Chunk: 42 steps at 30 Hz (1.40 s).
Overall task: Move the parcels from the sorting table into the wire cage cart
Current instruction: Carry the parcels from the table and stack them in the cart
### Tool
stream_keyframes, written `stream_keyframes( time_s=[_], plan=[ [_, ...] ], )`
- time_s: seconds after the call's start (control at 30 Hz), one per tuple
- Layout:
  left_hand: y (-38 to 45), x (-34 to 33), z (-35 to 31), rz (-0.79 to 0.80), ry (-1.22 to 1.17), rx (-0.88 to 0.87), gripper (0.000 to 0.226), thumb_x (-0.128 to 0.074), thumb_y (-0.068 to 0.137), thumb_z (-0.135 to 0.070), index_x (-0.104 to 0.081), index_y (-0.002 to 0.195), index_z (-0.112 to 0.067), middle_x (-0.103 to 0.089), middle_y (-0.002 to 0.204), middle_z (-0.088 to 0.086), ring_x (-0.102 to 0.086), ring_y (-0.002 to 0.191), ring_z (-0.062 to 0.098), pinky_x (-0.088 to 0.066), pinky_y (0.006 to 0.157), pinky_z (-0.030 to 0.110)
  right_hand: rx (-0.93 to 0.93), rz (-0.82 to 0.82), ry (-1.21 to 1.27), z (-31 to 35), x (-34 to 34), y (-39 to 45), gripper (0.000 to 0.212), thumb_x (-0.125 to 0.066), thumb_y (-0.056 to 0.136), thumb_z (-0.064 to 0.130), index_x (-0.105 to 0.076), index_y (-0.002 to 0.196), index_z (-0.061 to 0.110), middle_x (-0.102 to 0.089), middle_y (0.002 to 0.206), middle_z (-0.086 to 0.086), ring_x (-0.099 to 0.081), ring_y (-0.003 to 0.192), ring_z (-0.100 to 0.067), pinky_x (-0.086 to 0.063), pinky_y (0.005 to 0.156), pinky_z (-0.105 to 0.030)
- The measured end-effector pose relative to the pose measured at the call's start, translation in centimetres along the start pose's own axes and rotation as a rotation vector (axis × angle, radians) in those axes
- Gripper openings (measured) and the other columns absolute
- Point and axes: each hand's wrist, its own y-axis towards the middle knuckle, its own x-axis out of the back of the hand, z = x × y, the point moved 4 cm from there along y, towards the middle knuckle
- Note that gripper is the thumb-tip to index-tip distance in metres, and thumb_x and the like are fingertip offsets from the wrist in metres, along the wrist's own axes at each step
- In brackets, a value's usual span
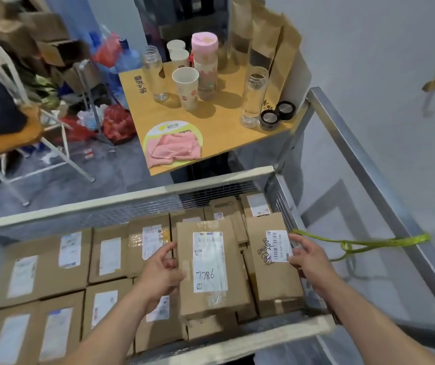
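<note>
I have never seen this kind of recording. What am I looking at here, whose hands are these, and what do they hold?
There is no machine here. A person wears a wide-angle camera on the head, so this one picture looks forward and down at their own two bare arms.

Below is a wire cage cart, filled with brown cardboard parcels that carry white labels. The left hand grips the left edge of the parcel marked 7786. The right hand pinches the right edge of the neighbouring parcel with black handwriting. Both parcels lie on top of the others in the cart.

Behind the cart stands a wooden table with clear bottles, paper cups, brown paper bags and a pink cloth. A green string is tied to the metal rail on the right.
</note>
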Motion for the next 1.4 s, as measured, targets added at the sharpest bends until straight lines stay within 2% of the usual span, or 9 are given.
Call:
stream_keyframes(
  time_s=[0.1, 0.3, 0.43, 0.57, 0.7, 0.97, 1.1, 1.23, 1.4],
  plan=[
    [2.2, -0.4, 0.3, 0.007, 0.000, 0.019, 0.082, -0.066, 0.084, 0.015, -0.042, 0.148, -0.031, -0.076, 0.103, 0.007, -0.075, 0.090, 0.028, -0.057, 0.076, 0.049, -0.023, -0.013, -0.021, -0.2, -0.2, 1.7, 0.055, -0.053, 0.090, -0.018, -0.059, 0.132, 0.018, -0.078, 0.087, -0.006, -0.076, 0.078, -0.016, -0.056, 0.061, -0.026],
    [6.0, -1.2, 0.9, -0.011, -0.022, 0.042, 0.079, -0.061, 0.086, 0.018, -0.043, 0.147, -0.030, -0.074, 0.100, 0.006, -0.072, 0.085, 0.020, -0.054, 0.057, 0.030, -0.031, -0.022, -0.095, -0.6, -1.1, 5.4, 0.048, -0.054, 0.095, -0.011, -0.056, 0.133, 0.019, -0.077, 0.095, -0.001, -0.074, 0.082, -0.012, -0.055, 0.057, -0.023],
    [9.1, -1.3, 2.1, -0.027, -0.035, 0.053, 0.081, -0.061, 0.084, 0.021, -0.045, 0.145, -0.030, -0.075, 0.097, 0.010, -0.070, 0.086, 0.025, -0.051, 0.067, 0.038, -0.042, -0.006, -0.120, -1.1, -1.9, 8.2, 0.048, -0.055, 0.097, -0.008, -0.054, 0.137, 0.019, -0.077, 0.095, -0.003, -0.075, 0.075, -0.009, -0.054, 0.053, -0.021],
    [12.0, -1.8, 3.3, -0.038, -0.045, 0.070, 0.085, -0.063, 0.081, 0.022, -0.046, 0.146, -0.031, -0.071, 0.107, 0.017, -0.066, 0.090, 0.032, -0.048, 0.076, 0.048, -0.054, -0.006, -0.098, -1.9, -2.5, 11.1, 0.053, -0.057, 0.095, -0.010, -0.053, 0.139, 0.018, -0.077, 0.102, -0.009, -0.076, 0.089, -0.020, -0.062, 0.068, -0.037],
    [14.7, -3.0, 3.6, -0.034, -0.053, 0.061, 0.083, -0.062, 0.083, 0.020, -0.045, 0.145, -0.032, -0.071, 0.109, 0.011, -0.070, 0.079, 0.021, -0.055, 0.057, 0.030, -0.041, -0.011, -0.128, -2.3, -3.2, 14.3, 0.048, -0.060, 0.096, -0.002, -0.054, 0.134, 0.027, -0.077, 0.103, -0.007, -0.075, 0.095, -0.023, -0.061, 0.083, -0.051],
    [21.0, -5.5, 3.8, -0.076, -0.081, 0.039, 0.080, -0.062, 0.086, 0.017, -0.045, 0.145, -0.033, -0.065, 0.117, 0.008, -0.070, 0.100, 0.027, -0.059, 0.062, 0.033, 0.000, -0.089, -0.163, -2.4, -3.8, 21.6, 0.045, -0.051, 0.099, -0.004, -0.058, 0.133, 0.025, -0.077, 0.101, -0.002, -0.073, 0.095, -0.017, -0.061, 0.083, -0.044],
    [24.4, -6.9, 3.8, -0.074, -0.086, 0.026, 0.078, -0.059, 0.087, 0.018, -0.045, 0.145, -0.032, -0.063, 0.118, 0.008, -0.069, 0.101, 0.030, -0.061, 0.068, 0.041, 0.010, -0.119, -0.163, -2.4, -4.1, 24.7, 0.041, -0.052, 0.099, -0.005, -0.058, 0.123, 0.028, -0.072, 0.098, 0.001, -0.069, 0.088, -0.011, -0.055, 0.063, -0.027],
    [27.3, -8.1, 3.6, -0.086, -0.086, -0.003, 0.077, -0.055, 0.087, 0.021, -0.042, 0.148, -0.025, -0.063, 0.120, 0.012, -0.065, 0.079, 0.022, -0.048, 0.044, 0.022, 0.037, -0.174, -0.200, -3.0, -4.7, 28.0, 0.045, -0.039, 0.103, -0.003, -0.060, 0.126, 0.029, -0.071, 0.101, 0.002, -0.067, 0.085, -0.006, -0.051, 0.051, -0.018],
    [30.2, -8.9, 3.5, -0.136, -0.033, -0.043, 0.063, -0.054, 0.088, 0.020, -0.049, 0.139, -0.015, -0.070, 0.113, 0.010, -0.062, 0.068, 0.015, -0.052, 0.045, 0.033, 0.064, -0.215, -0.273, -4.1, -5.2, 31.0, 0.044, -0.052, 0.097, -0.003, -0.067, 0.122, 0.031, -0.075, 0.101, 0.010, -0.070, 0.094, -0.010, -0.063, 0.080, -0.039]
  ],
)
